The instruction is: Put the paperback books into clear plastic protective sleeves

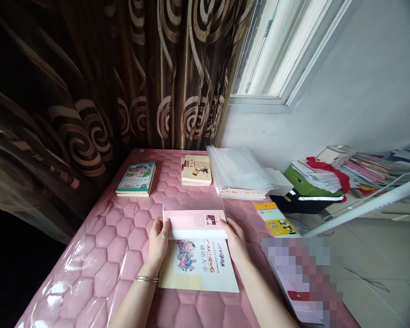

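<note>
A children's book (198,269) with a pale yellow cover, Chinese lettering and cartoon figures lies on the pink quilted mattress in front of me. Its pink-and-white cover flap (187,219) faces up at the far side, with a see-through plastic book cover (191,202) reaching beyond it. My left hand (160,234) pinches the left edge of the flap and plastic, thumb on top. At the right edge, my right hand (235,233) grips the same layers, its fingers partly hidden beneath. A metal bangle (146,279) circles my left wrist.
A green-edged book stack (135,178) lies far left, and cream books (196,171) lie at the back. Transparent plastic covers (239,168) rest on a book pile. On the right are a yellow panda packet (278,223), a partly pixelated flat item (294,278) and a white pole (362,205).
</note>
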A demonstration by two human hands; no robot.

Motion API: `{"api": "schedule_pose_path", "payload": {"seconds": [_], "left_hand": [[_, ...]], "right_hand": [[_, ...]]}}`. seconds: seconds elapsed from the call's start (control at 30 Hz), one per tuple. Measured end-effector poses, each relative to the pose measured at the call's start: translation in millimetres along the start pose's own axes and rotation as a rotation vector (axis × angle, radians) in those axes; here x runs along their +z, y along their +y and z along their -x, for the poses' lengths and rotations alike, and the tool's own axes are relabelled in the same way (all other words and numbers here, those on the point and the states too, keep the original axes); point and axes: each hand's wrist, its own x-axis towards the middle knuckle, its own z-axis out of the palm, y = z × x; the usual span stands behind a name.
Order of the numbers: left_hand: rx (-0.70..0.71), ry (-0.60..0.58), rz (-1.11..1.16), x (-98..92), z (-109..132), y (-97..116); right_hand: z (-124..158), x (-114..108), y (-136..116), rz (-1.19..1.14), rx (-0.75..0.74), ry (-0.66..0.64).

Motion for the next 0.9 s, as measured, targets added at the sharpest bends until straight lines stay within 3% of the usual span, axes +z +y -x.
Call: {"api": "schedule_pose_path", "payload": {"seconds": [0.3,0.53,0.77,0.9], "left_hand": [[0.025,0.013,-0.037,1.6,-2,-4],[0.013,0.097,-0.046,7.9,-4,4],[-0.023,-0.074,-0.012,-2.9,2,12],[-0.022,-0.07,-0.015,-4.7,1,8]], "right_hand": [[1,2,3,0.106,-0.063,0.043],[-3,4,6,0.228,-0.087,0.073],[-6,6,6,0.268,-0.068,0.1],[-5,4,2,0.185,-0.059,0.072]]}}
